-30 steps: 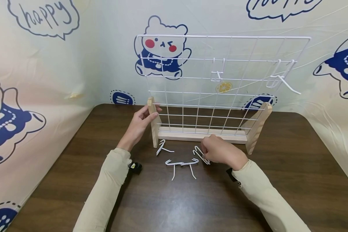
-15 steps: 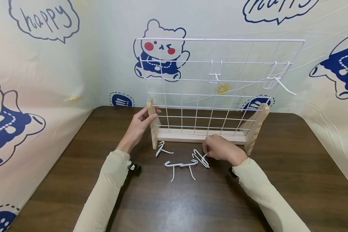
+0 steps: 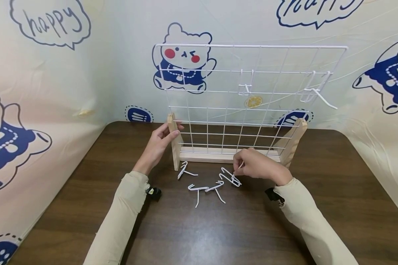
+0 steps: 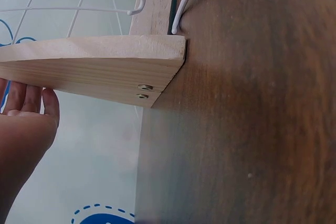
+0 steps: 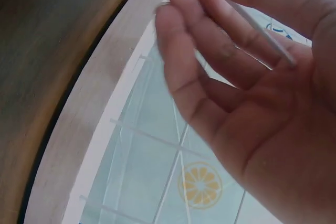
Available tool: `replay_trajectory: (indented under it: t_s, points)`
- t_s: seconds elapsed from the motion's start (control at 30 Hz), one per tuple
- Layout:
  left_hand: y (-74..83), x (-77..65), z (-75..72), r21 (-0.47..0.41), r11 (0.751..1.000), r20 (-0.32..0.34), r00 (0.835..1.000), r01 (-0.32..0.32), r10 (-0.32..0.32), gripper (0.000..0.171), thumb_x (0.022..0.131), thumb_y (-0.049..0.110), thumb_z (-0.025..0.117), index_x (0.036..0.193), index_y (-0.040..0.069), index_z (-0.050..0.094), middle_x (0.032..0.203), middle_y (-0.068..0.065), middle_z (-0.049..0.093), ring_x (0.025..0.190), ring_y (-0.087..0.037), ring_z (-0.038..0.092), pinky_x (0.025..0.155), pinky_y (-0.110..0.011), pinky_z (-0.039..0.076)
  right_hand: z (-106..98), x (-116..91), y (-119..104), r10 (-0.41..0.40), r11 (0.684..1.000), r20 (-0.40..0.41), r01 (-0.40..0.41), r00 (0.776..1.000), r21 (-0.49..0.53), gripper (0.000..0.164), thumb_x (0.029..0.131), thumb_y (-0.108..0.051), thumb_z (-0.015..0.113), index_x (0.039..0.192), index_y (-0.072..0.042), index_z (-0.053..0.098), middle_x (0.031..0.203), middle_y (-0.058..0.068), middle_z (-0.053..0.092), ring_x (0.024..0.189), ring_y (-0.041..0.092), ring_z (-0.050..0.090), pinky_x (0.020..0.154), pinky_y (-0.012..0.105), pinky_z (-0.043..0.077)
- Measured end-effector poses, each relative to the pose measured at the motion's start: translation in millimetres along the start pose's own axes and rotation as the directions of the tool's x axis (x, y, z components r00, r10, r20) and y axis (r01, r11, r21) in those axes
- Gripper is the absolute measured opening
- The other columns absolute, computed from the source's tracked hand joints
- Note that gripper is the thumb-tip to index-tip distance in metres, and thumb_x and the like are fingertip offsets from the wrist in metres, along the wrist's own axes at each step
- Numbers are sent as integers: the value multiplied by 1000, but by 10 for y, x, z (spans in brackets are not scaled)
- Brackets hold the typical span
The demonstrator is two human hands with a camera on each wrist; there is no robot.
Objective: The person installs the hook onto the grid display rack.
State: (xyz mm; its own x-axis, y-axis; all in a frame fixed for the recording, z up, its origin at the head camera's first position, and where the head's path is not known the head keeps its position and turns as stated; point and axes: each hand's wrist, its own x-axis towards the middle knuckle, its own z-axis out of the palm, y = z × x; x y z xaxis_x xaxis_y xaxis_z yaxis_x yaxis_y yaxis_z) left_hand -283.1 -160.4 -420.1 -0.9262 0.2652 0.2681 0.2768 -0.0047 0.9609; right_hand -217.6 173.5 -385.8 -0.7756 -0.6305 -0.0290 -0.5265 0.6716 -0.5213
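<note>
My left hand (image 3: pixel 156 147) grips the left wooden side panel (image 3: pixel 175 154) of a white wire grid rack, thumb in front and fingers behind. In the left wrist view that panel (image 4: pixel 94 72) shows two metal screws low down. By the rack's wooden crossbar (image 3: pixel 205 156), my right hand (image 3: pixel 258 165) pinches the prong of a white wire hook (image 3: pixel 231 179); its frame hangs just left of the fingers. The prong (image 5: pixel 262 32) crosses the palm in the right wrist view. Left of it on the table lie three more hooks, including a left one (image 3: pixel 183 173) and a middle one (image 3: pixel 198 188).
Two white hooks hang on the grid's upper part: one near the middle (image 3: pixel 245 88) and one at the right (image 3: pixel 313 90), its prong jutting forward. The brown table (image 3: pixel 199 235) extends in front. A patterned cloth (image 3: pixel 129 73) stands behind the rack.
My right hand has drawn up slightly with the hook and its wrist has turned. The nearest loose hook has shifted a little on the table. The left hand keeps its grip.
</note>
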Motion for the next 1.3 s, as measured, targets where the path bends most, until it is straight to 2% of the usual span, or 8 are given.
replay_trajectory:
  t_s: [0.1, 0.3, 0.43, 0.57, 0.67, 0.77, 1.03, 1.3]
  points:
    - [-5, -2, -8, -1, 1000, -4, 1000, 7, -7, 41, 103, 23, 57, 141, 9, 53, 132, -17, 57, 123, -22, 50, 108, -48, 35, 40, 32, -22, -18, 1000, -29, 18, 999, -2, 23, 78, -2, 79, 68, -13, 62, 69, -8, 62, 68, 6, 58, 65, 27, 49]
    - [-8, -3, -8, 1, 1000, -6, 1000, 15, -15, 41, 102, 24, 58, 141, 10, 53, 132, -15, 57, 125, -26, 49, 110, -49, 33, 135, 84, -35, -10, 1000, -21, 10, 1000, 6, 25, 77, -5, 81, 67, -16, 61, 65, -10, 58, 63, 6, 53, 62, 26, 46]
    - [-10, 9, -6, 1, 1000, -7, 1000, 5, -5, 41, 102, 24, 58, 140, 10, 54, 132, -16, 58, 126, -29, 49, 109, -49, 34, 158, 93, 6, -14, 998, 29, 12, 999, 69, 21, 79, -5, 80, 70, -14, 64, 67, -8, 62, 64, 7, 57, 61, 26, 48]
    - [10, 5, 2, 2, 1000, -9, 1000, 11, -11, 41, 102, 23, 58, 140, 8, 54, 132, -15, 58, 123, -23, 51, 108, -47, 35, 152, 92, 66, -49, 992, 84, 39, 995, 123, 11, 83, -3, 78, 79, -9, 70, 74, -5, 68, 68, 7, 63, 63, 24, 51]
    - [16, 3, 0, 2, 1000, -6, 1000, 13, -13, 41, 102, 22, 58, 141, 8, 53, 133, -16, 57, 123, -22, 50, 109, -48, 35, 114, 83, 82, -91, 988, 50, 84, 995, 133, 4, 86, -3, 75, 85, -6, 74, 79, -4, 70, 72, 6, 64, 67, 25, 52]
    - [12, 7, -9, 0, 1000, -4, 1000, 13, -13, 42, 102, 23, 58, 141, 8, 52, 134, -17, 57, 124, -22, 50, 110, -49, 34, 71, 68, 78, -122, 985, 13, 119, 992, 122, 6, 89, -4, 71, 90, -5, 77, 83, -2, 73, 74, 6, 63, 69, 26, 52]
    - [-7, -16, -24, 1, 1000, -7, 1000, 31, -31, 41, 102, 25, 58, 140, 10, 54, 133, -16, 57, 126, -27, 48, 110, -51, 33, 116, 70, 134, -127, 986, 118, 112, 985, 126, 15, 96, -8, 65, 100, -2, 77, 94, 3, 76, 79, 5, 62, 72, 24, 51]
    - [2, -2, -9, 1, 1000, -1, 1000, 15, -15, 44, 102, 25, 59, 141, 5, 52, 133, -17, 57, 123, -25, 49, 109, -50, 34, 67, 47, 147, -125, 990, 21, 124, 992, 65, 17, 98, -13, 64, 99, -5, 79, 99, 1, 76, 94, 11, 67, 85, 33, 52]
